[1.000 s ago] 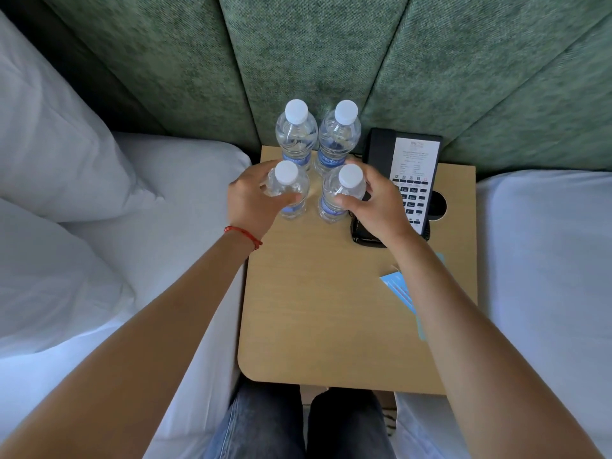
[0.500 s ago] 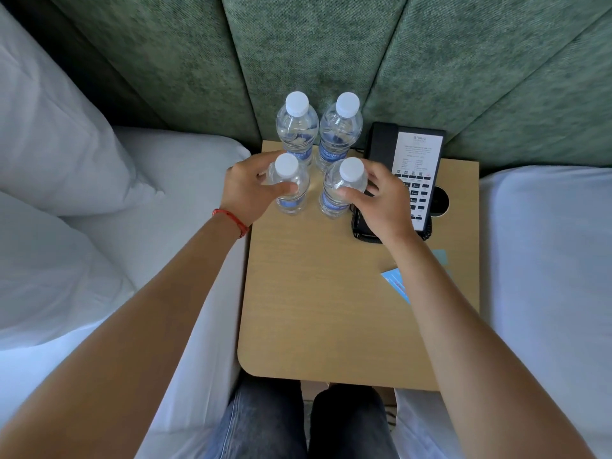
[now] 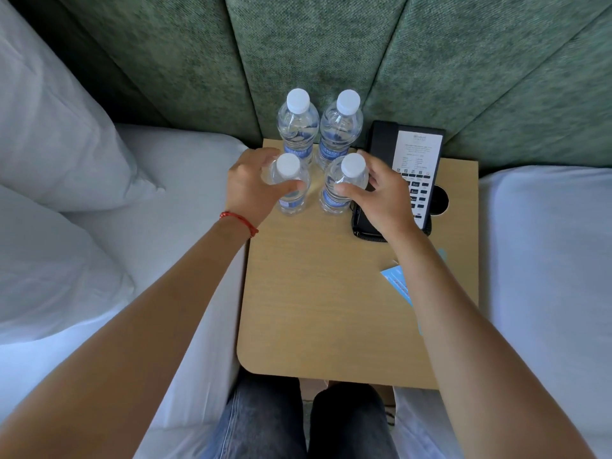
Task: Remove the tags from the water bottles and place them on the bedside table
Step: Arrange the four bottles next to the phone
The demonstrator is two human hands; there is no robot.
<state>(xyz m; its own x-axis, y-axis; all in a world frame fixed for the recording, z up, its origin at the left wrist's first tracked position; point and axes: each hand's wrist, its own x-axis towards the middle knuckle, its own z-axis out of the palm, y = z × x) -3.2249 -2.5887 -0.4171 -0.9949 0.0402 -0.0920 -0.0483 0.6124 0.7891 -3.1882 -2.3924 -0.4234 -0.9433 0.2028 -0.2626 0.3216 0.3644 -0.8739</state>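
Left wrist: you wear a thin red thread bracelet [image 3: 239,222], knotted at its near end, the only thing on that arm.
Left forearm [image 3: 139,326]: bare, no sleeve in view.
Right forearm [image 3: 463,326]: bare as well, nothing on the wrist.
Left hand [image 3: 251,187]: no ring or glove that shows.
Right hand [image 3: 384,197]: the same, unadorned.
Legs: you are in grey-black washed denim jeans [image 3: 298,422], a paler blue seam down the left thigh.

clear plastic bottles [image 3: 298,127], matt wood table [image 3: 318,293]
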